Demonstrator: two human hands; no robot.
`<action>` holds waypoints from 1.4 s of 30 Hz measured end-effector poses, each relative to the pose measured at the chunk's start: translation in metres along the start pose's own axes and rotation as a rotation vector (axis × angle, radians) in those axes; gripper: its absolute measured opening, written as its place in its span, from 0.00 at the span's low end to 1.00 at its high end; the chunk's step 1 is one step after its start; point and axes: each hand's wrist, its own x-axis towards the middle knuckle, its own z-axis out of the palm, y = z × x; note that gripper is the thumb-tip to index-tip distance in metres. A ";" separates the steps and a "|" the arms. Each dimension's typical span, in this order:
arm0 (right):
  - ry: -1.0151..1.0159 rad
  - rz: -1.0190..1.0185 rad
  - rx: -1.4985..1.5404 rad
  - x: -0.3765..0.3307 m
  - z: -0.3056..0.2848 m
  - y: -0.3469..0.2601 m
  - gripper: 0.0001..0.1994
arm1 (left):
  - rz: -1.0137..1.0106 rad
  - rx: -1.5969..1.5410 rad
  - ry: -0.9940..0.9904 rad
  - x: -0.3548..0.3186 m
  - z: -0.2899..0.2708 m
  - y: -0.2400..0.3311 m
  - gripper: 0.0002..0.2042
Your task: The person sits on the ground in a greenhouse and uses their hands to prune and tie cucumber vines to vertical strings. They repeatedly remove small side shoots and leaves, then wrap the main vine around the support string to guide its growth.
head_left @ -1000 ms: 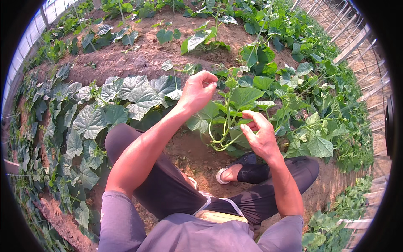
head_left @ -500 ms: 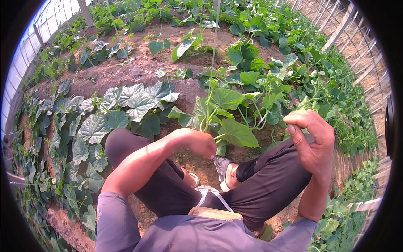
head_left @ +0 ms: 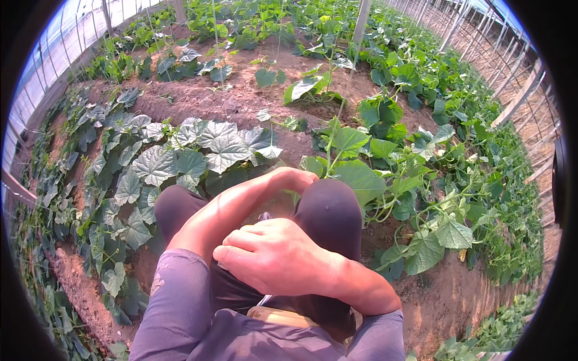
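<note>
At the left, broad grey-green leaves (head_left: 223,147) spread over the soil in a thick patch, ending just beyond the left knee (head_left: 177,207). The left forearm reaches forward and across from beside that knee. Over the lap, the right hand (head_left: 271,253) is turned back upward with its fingers curled in toward the left; whether it pinches anything underneath, I cannot tell. Below it, a pale yellow pad (head_left: 283,316) sits at the waist. Farther forward, the left hand (head_left: 298,178) goes out of sight behind the raised right knee (head_left: 328,204), so its grip cannot be told either. Just past that knee stands the bright green plant (head_left: 358,180), nearest to the left hand, its base hidden. A thin string (head_left: 348,90) slants down to the plant's top; any knot is too small to see. The step in hand seems to be tending this strung plant, with the left hand low by its stem and the right drawn back. The next move probably calls for a clear path around the knee and a light touch on the soft stem. More vines (head_left: 448,231) trail away at the right
</note>
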 end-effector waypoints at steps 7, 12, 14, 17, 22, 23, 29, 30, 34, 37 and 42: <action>0.073 -0.140 0.293 0.048 0.067 0.055 0.05 | -0.307 -0.378 0.290 -0.161 -0.054 0.009 0.19; 0.084 -0.154 0.293 0.062 0.093 0.067 0.07 | -0.427 -0.487 0.866 -0.338 -0.020 0.019 0.19; 0.046 -0.148 0.314 0.061 0.087 0.066 0.07 | -0.442 -0.657 1.009 -0.402 0.014 0.014 0.17; -0.021 -0.138 0.308 0.049 0.078 0.068 0.07 | -0.551 -0.773 1.211 -0.458 0.072 -0.010 0.16; 0.018 -0.092 0.187 0.038 0.047 0.071 0.13 | -0.507 -0.997 1.246 -0.480 0.162 -0.088 0.12; -0.045 -0.038 0.182 0.038 0.042 0.070 0.15 | -0.432 -1.061 1.232 -0.474 0.179 -0.109 0.12; -0.298 0.047 0.157 0.060 0.057 0.092 0.16 | -0.870 -0.884 1.010 -0.410 0.176 -0.175 0.16; -0.314 0.064 0.196 0.064 0.065 0.101 0.15 | -0.983 -0.836 0.964 -0.403 0.169 -0.174 0.19; -0.403 0.144 0.335 0.089 0.084 0.163 0.15 | -1.115 -0.416 1.082 -0.389 0.147 -0.210 0.17; -0.493 0.314 0.312 0.115 0.097 0.211 0.17 | -1.154 -0.441 1.253 -0.389 0.118 -0.209 0.15; -0.359 0.469 0.383 0.146 0.096 0.267 0.14 | -0.698 -1.377 1.708 -0.394 0.093 -0.246 0.15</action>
